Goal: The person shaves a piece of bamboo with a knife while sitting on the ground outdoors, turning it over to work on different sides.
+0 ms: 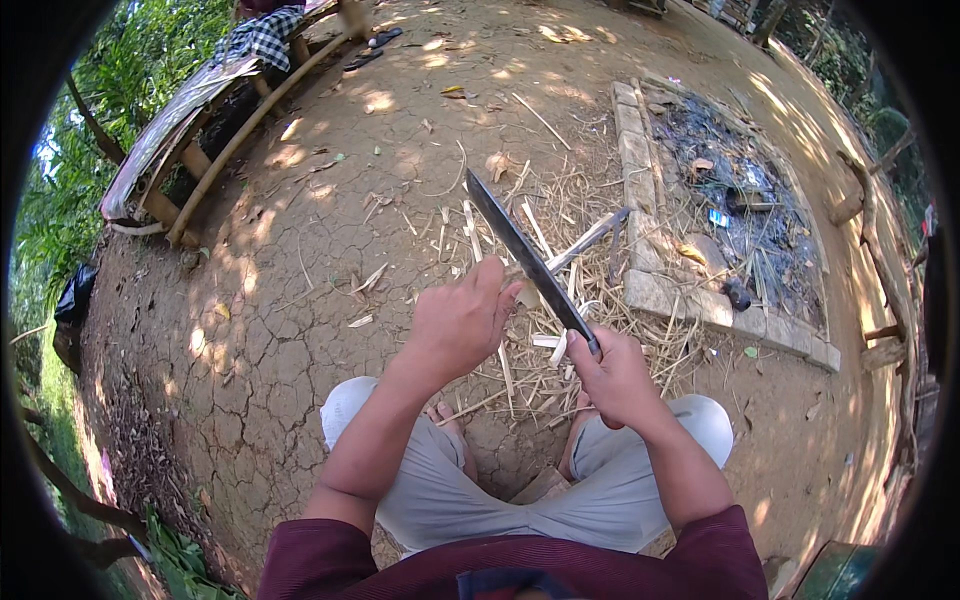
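My right hand (612,372) is wrapped round the handle of a machete (520,250). Its long dark blade slants up and to the left, across the space in front of my knees. My left hand (458,318) is closed on the near end of a stick (592,240). The stick passes behind the blade and reaches up to the right, pale near my fingers and greyer toward its far tip. Just where blade and stick touch, if they do, I cannot tell. Below both hands, pale wood shavings and split strips (545,345) lie scattered on the ground.
To the right, a brick-edged fire pit (775,325) holds ash and litter. A low bench (180,135) with a checked cloth (262,38) stands at the far left, sandals (373,48) beside it. Cracked earth (250,370) spreads left of my knees. A branch rail (880,250) runs along the right.
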Demonstrator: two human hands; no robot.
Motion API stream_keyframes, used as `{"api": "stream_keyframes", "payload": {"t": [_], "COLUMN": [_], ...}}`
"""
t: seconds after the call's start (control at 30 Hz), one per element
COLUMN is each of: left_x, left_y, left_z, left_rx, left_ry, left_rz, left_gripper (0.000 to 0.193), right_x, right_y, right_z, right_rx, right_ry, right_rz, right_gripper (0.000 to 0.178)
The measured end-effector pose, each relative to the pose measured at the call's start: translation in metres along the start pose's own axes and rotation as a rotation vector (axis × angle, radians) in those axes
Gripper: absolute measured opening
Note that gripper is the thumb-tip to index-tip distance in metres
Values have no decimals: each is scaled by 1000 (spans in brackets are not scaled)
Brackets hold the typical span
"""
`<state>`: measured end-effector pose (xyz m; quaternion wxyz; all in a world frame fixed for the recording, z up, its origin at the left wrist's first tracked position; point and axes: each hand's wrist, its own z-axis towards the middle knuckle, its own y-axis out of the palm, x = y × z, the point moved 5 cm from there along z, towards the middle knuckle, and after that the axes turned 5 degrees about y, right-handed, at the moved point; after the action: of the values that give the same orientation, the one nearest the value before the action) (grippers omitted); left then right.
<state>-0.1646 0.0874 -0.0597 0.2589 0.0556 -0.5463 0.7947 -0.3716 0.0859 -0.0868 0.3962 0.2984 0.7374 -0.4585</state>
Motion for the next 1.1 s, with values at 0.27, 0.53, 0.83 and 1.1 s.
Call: {"api": "stream_keyframes", "payload": {"t": [0.27,0.53,0.83,1.1], "left_x": [12,-3,3,-4], "left_y": [4,-2,5,1], "left_z": [-1,0,-1,1], "left_rx": [124,54,49,24], "left_ry": [132,33,55,-12], "left_rz": [-5,6,35,81], "left_gripper": [28,29,28,29], "right_x": [14,15,-10,17], "right_y": [7,13,2,12], "right_z": [1,13,-7,20], "right_rx": [180,-219,224,-107], "right_ry": [-218,305,-278,80], "right_rz": [-315,306,-140,90], "right_gripper": [20,31,20,27]}}
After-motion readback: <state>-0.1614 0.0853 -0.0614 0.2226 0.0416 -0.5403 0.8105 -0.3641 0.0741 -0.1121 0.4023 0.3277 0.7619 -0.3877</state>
